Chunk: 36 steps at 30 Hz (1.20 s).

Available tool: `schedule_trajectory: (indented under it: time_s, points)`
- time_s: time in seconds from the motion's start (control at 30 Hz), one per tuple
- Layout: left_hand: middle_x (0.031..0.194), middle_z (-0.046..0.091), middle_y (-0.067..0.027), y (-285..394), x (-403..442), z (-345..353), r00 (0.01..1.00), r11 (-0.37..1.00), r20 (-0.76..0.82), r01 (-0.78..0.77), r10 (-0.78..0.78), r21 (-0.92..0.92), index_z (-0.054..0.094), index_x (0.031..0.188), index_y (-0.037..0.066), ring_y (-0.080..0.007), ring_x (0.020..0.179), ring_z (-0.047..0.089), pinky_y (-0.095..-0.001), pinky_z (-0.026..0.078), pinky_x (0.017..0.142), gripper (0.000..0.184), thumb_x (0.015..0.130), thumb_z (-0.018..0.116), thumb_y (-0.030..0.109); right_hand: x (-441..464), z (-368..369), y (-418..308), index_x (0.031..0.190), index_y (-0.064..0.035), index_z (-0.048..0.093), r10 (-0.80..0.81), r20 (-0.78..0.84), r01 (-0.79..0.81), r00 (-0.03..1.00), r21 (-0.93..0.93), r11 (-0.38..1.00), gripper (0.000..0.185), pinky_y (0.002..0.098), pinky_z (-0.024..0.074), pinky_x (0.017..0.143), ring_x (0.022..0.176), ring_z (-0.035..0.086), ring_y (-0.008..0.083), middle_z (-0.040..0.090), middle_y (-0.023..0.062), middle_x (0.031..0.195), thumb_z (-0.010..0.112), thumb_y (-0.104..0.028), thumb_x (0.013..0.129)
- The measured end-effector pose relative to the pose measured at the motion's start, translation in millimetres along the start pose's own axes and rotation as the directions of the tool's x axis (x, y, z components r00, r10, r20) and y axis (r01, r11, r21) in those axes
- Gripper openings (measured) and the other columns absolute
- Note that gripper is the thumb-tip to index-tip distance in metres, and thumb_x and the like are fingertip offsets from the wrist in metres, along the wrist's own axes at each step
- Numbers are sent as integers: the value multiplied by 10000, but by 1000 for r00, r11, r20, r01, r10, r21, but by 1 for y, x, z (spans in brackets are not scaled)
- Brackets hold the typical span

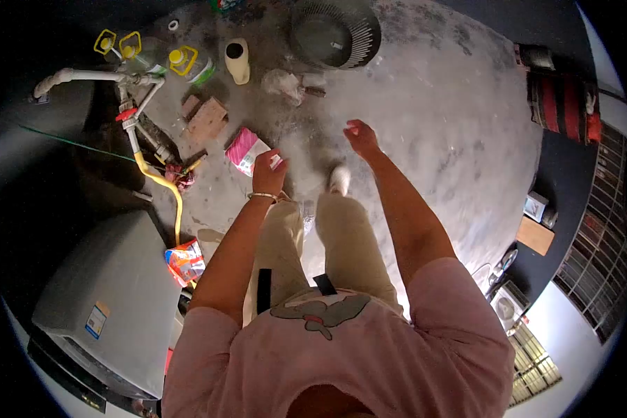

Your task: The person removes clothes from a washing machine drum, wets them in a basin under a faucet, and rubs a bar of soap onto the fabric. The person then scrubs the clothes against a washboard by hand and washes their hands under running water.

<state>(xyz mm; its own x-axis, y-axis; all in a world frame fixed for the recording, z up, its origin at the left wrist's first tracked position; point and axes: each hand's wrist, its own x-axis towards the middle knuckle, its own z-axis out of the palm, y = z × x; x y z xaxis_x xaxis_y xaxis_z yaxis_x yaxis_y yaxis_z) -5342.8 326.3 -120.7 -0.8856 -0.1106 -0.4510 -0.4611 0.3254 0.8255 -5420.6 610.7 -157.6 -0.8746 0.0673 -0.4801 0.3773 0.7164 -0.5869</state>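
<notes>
My left hand (267, 173), with a bracelet at the wrist, is closed on the lower edge of a pink and white packet (243, 149). The print on the packet is too small to read. To the right, my right hand (362, 138) hangs over the concrete floor with its fingers curled in, and nothing shows in it. Beyond the hands lie a crumpled clear plastic bag (281, 83) and a small dark object (315, 91). Reddish bricks (207, 120) sit on the floor left of the packet.
A dark slatted basket (336, 38) stands at the far side. Near it are a cream bottle (237, 64) with a black cap and yellow-handled jugs (183, 64). White pipes (94, 75) and a yellow hose (166, 182) run along the left, above a grey appliance (122, 279). An orange packet (185, 262) lies beside it.
</notes>
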Motion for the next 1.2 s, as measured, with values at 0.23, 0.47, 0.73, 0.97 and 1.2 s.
schedule_trajectory:
  time_s: [0.23, 0.47, 0.73, 0.97, 1.2]
  points:
    - [1002, 623, -139, -84, 117, 56, 986, 994, 165, -2, -15, 107, 558, 1096, 55, -251, 868, 617, -353, 487, 765, 405, 782, 643, 296, 66, 90, -6, 1056, -56, 563, 36, 215, -165, 976, 621, 766, 287, 292, 489, 617, 707, 590, 147, 629, 61, 789, 633, -113, 784]
    - [999, 624, -153, -126, 250, 169, 970, 997, 240, 16, -32, 70, 546, 1104, 41, -266, 922, 605, -363, 471, 829, 390, 794, 622, 265, 76, 72, 27, 1066, -32, 542, -60, 415, -77, 908, 304, 950, 289, 291, 485, 624, 672, 595, 152, 629, 91, 847, 617, -164, 820]
    - [1258, 461, -161, -167, 379, 256, 967, 729, 251, -194, 32, 656, 441, 1243, 34, -304, 1160, 440, -383, 385, 949, 461, 840, 520, 244, 149, 4, 23, 1101, -66, 539, 28, 547, -131, 837, 150, 980, 269, 285, 481, 671, 766, 588, 135, 618, 66, 880, 577, -150, 848]
    - [1269, 443, -81, -174, 416, 233, 986, 470, 33, 48, -162, 881, 408, 1260, 92, -249, 1190, 402, -422, 361, 953, 558, 803, 607, 345, 176, -21, 8, 1145, -80, 527, -3, 595, -79, 804, 112, 991, 318, 294, 485, 725, 814, 604, 147, 627, 73, 937, 589, -170, 846]
    - [1132, 549, -76, -170, 420, 226, 987, 692, -34, 136, -159, 709, 498, 1166, 80, -237, 1053, 516, -397, 446, 841, 536, 745, 679, 357, 186, -20, 3, 1095, -49, 535, -63, 595, -10, 802, 120, 993, 292, 323, 501, 680, 764, 629, 179, 618, 108, 930, 604, -176, 841]
